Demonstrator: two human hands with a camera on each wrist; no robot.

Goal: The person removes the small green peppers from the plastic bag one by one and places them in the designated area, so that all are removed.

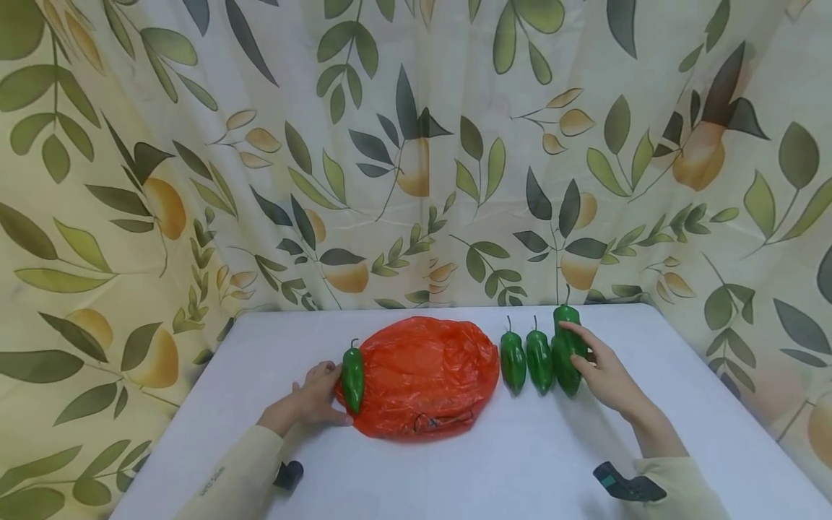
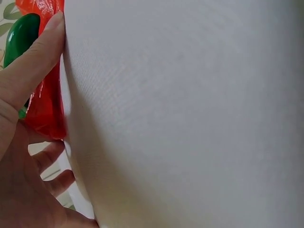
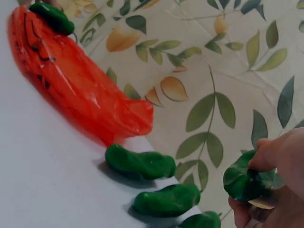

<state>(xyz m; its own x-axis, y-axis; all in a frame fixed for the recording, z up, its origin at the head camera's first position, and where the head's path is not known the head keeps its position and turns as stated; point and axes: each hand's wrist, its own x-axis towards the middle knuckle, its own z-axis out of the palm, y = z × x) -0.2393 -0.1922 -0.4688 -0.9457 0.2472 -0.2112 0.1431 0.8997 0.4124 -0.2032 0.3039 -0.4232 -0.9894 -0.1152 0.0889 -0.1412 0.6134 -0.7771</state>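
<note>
My right hand [image 1: 601, 365] grips a green chili pepper [image 3: 241, 176] between thumb and fingers. In the right wrist view this pepper is seen nearly end-on, raised off the table. Below it in the head view another green pepper [image 1: 564, 377] is partly covered. Two more peppers, one [image 1: 539, 361] and another [image 1: 513, 362], lie to its left, stems away from me. A crumpled red plastic bag [image 1: 429, 379] lies mid-table. On its left edge rests a single green pepper [image 1: 353, 380]. My left hand [image 1: 318, 397] touches the bag's left edge, thumb and fingers spread beside that pepper.
A white-covered table [image 1: 494, 469] carries everything. Behind it hangs a curtain [image 1: 416, 144] printed with leaves and fruit. Dark straps with small devices, one [image 1: 289, 475] on the left and one [image 1: 629, 485] on the right, sit near my wrists.
</note>
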